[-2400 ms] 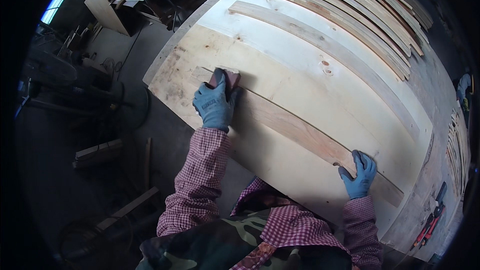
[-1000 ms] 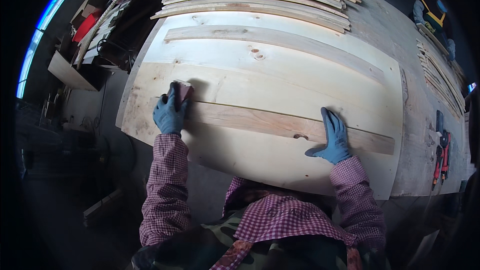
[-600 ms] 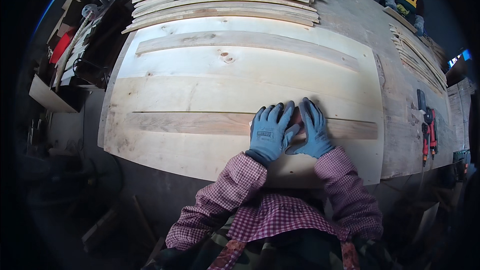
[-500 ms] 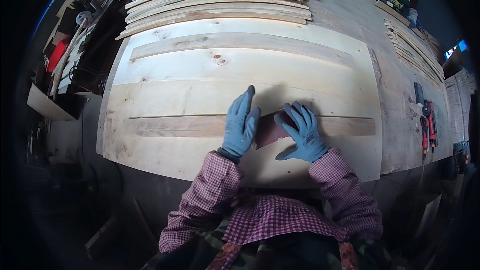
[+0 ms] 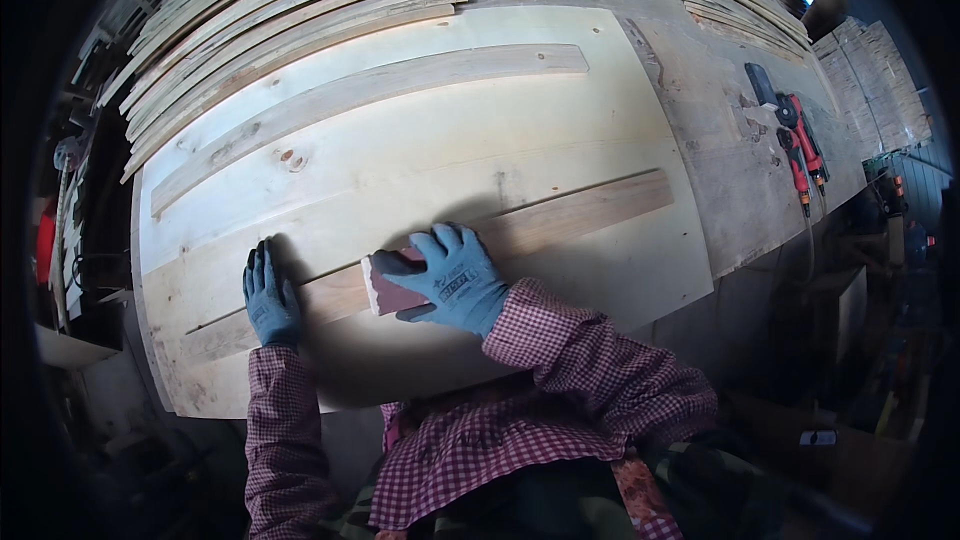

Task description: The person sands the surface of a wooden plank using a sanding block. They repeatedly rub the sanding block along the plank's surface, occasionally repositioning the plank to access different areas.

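My right hand [image 5: 458, 282], in a blue-grey work glove, is closed around a sanding block [image 5: 392, 296] wrapped in reddish-brown sandpaper. The block rests on the nearer long wooden strip [image 5: 590, 216], around its middle. Farther left, my left hand [image 5: 270, 302], gloved alike, lies with fingers stretched out on the same strip, near its left end. Both strips lie on a broad pale wooden panel [image 5: 400, 165]; the farther strip [image 5: 370, 97] has no hand on it.
Several long wooden slats [image 5: 310, 10] are stacked at the panel's far left side. On the right lie red-and-black hand tools [image 5: 802, 145] with a hose, beside a dark block [image 5: 761, 84]. More slats [image 5: 735, 0] sit at the far right of the worktable [image 5: 690, 105].
My hands have moved apart: the left has gone left and come down flat on the nearer strip. The sanding block, tilted between my hands before, now rests on it. The view has turned.
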`<state>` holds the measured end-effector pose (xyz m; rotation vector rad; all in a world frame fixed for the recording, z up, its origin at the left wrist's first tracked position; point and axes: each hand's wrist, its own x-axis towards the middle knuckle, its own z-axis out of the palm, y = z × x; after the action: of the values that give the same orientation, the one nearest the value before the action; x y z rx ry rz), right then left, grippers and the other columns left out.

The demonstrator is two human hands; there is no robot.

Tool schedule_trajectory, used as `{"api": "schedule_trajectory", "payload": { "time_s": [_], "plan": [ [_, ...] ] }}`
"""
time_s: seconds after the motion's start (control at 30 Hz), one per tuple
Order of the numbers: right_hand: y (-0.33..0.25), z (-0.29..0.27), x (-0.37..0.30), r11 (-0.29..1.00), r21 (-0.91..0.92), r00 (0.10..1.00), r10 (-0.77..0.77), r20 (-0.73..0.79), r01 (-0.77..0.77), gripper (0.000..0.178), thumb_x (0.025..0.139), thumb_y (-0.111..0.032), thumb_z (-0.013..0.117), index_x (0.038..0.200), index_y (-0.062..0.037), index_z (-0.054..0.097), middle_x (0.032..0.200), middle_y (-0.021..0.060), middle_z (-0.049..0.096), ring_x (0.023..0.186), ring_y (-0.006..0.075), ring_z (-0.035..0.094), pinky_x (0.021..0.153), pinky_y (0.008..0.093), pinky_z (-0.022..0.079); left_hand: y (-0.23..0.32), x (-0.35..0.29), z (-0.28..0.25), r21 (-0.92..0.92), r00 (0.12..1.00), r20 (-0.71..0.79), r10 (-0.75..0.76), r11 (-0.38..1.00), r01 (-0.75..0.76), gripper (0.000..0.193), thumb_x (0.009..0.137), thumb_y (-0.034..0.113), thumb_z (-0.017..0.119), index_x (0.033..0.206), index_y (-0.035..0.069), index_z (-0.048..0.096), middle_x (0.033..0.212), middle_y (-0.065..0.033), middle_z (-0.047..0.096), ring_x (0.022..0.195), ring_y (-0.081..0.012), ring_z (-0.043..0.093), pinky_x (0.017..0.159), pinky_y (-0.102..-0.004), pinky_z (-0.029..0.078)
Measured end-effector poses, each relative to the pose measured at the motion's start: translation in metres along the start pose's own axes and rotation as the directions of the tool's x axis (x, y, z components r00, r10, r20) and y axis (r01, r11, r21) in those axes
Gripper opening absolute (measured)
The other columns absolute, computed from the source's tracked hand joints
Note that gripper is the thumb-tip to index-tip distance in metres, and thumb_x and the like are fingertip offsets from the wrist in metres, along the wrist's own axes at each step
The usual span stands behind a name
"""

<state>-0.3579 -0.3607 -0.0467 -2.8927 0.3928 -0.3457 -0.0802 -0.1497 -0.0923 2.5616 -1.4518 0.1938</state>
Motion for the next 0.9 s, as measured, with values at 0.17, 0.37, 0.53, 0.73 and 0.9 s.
{"api": "schedule_trajectory", "payload": {
  "time_s": [0.17, 0.37, 0.53, 0.73, 0.9],
  "plan": [
    [0.179, -0.042, -0.116, 0.699, -0.247, 0.737, 0.594, -0.323, -0.671, 0.076, 0.076, -0.065, 0.075, 0.142, -0.0335, 0.055, 0.121, 0.0126, 0.054, 0.107, 0.0338, 0.053, 0.089, 0.0488, 0.045, -0.005, -0.003, -0.002, 0.009, 1.0, -0.014, 0.002, 1.0, -0.001, 0.063, 0.097, 0.02, 0.046, 0.157, 0.009, 0.032, 0.161, -0.0119, 0.035, 0.148, -0.0331, 0.031, 0.123, -0.0453, 0.021],
    [0.215, -0.078, -0.126, 0.133, -0.288, 0.217, 0.934, -0.284, -0.949, 0.081, 0.078, -0.075, 0.066, 0.148, -0.0401, 0.045, 0.125, 0.0196, 0.054, 0.109, 0.0372, 0.055, 0.094, 0.0536, 0.045, 0.007, 0.0, 0.003, -0.001, 0.999, -0.045, 0.003, 1.0, -0.003, 0.064, 0.094, 0.017, 0.047, 0.156, 0.01, 0.033, 0.16, -0.0131, 0.036, 0.147, -0.0337, 0.032, 0.123, -0.0463, 0.021],
    [0.012, -0.018, -0.017, 0.903, -0.044, 0.896, 0.417, -0.155, -0.428, 0.075, 0.075, -0.063, 0.074, 0.138, -0.0253, 0.058, 0.114, 0.0098, 0.051, 0.104, 0.0293, 0.046, 0.088, 0.0454, 0.037, 0.007, 0.0, -0.007, 0.016, 0.999, -0.048, -0.022, 1.0, 0.023, 0.063, 0.093, 0.012, 0.05, 0.155, 0.01, 0.036, 0.157, -0.014, 0.04, 0.145, -0.0346, 0.035, 0.121, -0.0467, 0.025],
    [-0.048, -0.001, 0.035, 0.984, 0.038, 0.977, 0.165, 0.136, -0.172, 0.078, 0.074, -0.065, 0.072, 0.142, -0.0315, 0.053, 0.115, 0.0073, 0.051, 0.109, 0.0282, 0.046, 0.089, 0.0466, 0.038, 0.001, 0.0, -0.005, -0.097, 0.998, -0.061, -0.029, 0.995, 0.023, 0.057, 0.096, 0.016, 0.051, 0.151, 0.01, 0.042, 0.154, -0.0146, 0.044, 0.142, -0.0359, 0.039, 0.119, -0.0457, 0.029],
    [0.157, -0.037, -0.07, 0.689, -0.215, 0.716, 0.616, -0.328, -0.692, 0.077, 0.075, -0.07, 0.072, 0.139, -0.0304, 0.056, 0.113, 0.0094, 0.055, 0.1, 0.0298, 0.054, 0.083, 0.048, 0.044, 0.002, -0.003, -0.004, -0.08, 0.991, -0.132, -0.017, 0.997, 0.006, 0.049, 0.101, 0.024, 0.051, 0.147, 0.008, 0.049, 0.15, -0.0155, 0.049, 0.14, -0.0354, 0.042, 0.118, -0.0458, 0.031]
  ]
}}
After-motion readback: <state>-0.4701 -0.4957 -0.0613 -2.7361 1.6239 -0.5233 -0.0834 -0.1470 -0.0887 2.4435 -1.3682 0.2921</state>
